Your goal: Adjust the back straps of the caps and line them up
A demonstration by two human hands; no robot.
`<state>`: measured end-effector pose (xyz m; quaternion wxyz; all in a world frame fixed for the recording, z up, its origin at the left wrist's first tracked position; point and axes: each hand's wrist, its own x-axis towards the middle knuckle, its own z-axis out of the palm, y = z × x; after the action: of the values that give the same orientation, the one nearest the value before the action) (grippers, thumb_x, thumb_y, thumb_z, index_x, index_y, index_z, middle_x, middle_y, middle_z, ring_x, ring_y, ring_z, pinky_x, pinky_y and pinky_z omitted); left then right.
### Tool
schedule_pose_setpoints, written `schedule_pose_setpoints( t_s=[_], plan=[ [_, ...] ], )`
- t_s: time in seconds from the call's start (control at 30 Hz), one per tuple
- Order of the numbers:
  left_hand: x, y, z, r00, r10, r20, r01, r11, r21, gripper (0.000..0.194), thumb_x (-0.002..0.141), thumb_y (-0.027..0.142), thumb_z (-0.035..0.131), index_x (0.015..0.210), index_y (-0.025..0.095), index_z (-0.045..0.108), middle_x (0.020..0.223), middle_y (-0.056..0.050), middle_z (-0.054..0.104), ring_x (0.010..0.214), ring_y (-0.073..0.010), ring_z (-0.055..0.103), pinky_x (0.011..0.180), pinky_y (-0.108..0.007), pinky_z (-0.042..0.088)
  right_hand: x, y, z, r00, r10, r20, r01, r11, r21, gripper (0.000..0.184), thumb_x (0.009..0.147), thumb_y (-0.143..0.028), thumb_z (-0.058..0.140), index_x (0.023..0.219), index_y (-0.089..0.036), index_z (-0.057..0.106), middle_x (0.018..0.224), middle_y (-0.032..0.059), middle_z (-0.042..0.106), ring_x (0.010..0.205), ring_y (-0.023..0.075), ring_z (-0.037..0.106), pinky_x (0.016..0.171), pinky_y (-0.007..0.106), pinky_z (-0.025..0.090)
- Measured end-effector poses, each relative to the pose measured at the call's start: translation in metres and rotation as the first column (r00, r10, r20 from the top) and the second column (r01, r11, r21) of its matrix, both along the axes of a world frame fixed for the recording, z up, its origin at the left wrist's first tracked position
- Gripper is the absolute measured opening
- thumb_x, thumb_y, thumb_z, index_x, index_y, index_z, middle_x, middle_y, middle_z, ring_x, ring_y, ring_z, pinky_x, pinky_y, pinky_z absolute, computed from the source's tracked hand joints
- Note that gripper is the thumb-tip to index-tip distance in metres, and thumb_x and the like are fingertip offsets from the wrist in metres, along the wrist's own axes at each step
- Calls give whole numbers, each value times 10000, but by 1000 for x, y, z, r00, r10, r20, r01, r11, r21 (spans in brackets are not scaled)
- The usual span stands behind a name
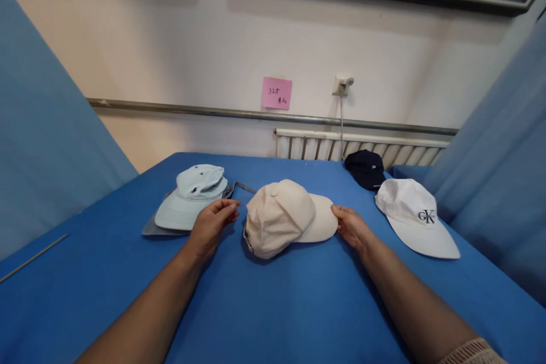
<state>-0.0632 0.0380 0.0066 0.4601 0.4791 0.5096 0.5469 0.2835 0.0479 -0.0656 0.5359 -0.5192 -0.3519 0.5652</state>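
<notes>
A beige baseball cap (279,216) lies on the blue-covered table in front of me, its brim turned to the right and its strap side to the left. The edge of that brim is pinched between the thumb and fingers of my right hand (353,226). My left hand (214,223) hovers just left of the crown, apart from it, with thumb and fingers drawn together and nothing visible in them. Close behind this hand, a pale blue cap (191,196) with a small dark emblem rests on a grey cap (160,231), which is mostly hidden.
To the right sits a white cap (416,216) with dark letters, and behind it a navy cap (365,169). A thin stick (34,257) lies at the table's left. Beyond the table (264,313) are a radiator (311,145) and a plugged-in cord (342,119). Blue curtains (46,125) flank both sides.
</notes>
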Motion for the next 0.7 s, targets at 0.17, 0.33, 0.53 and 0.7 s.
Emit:
schedule_pose_setpoints(
  t_s=[0.17, 0.33, 0.53, 0.7],
  plan=[
    [4, 1, -7, 990, 52, -130, -50, 998, 24, 359, 589, 416, 763, 809, 162, 638, 693, -5, 634, 613, -141, 571, 584, -256, 452, 2, -7, -9, 988, -30, 152, 37, 999, -40, 317, 748, -449, 660, 635, -205, 492, 494, -42, 454, 404, 89, 384, 402, 227, 314],
    [5, 6, -16, 972, 62, -229, -49, 997, 61, 368, 584, 406, 744, 844, 170, 635, 677, 3, 631, 568, -138, 559, 540, -251, 430, 9, -10, -13, 929, -91, 358, 109, 993, -33, 228, 726, -371, 695, 745, -166, 597, 532, -13, 547, 403, 103, 443, 380, 222, 311],
    [2, 7, -21, 944, 54, -324, -22, 994, 104, 335, 616, 410, 728, 829, 164, 648, 735, -32, 668, 674, -182, 614, 650, -296, 478, 11, -5, -13, 841, -174, 512, 181, 983, 37, 270, 715, -298, 701, 923, -142, 629, 598, -5, 594, 439, 125, 493, 405, 239, 360],
    [11, 2, -21, 863, -45, -503, 158, 970, 184, 409, 685, 418, 699, 1025, 191, 693, 985, -81, 723, 873, -245, 642, 801, -360, 486, 12, 0, -22, 804, -183, 566, 158, 983, 93, 219, 736, -298, 656, 891, -143, 642, 666, 28, 646, 548, 157, 576, 477, 242, 408]
  ],
)
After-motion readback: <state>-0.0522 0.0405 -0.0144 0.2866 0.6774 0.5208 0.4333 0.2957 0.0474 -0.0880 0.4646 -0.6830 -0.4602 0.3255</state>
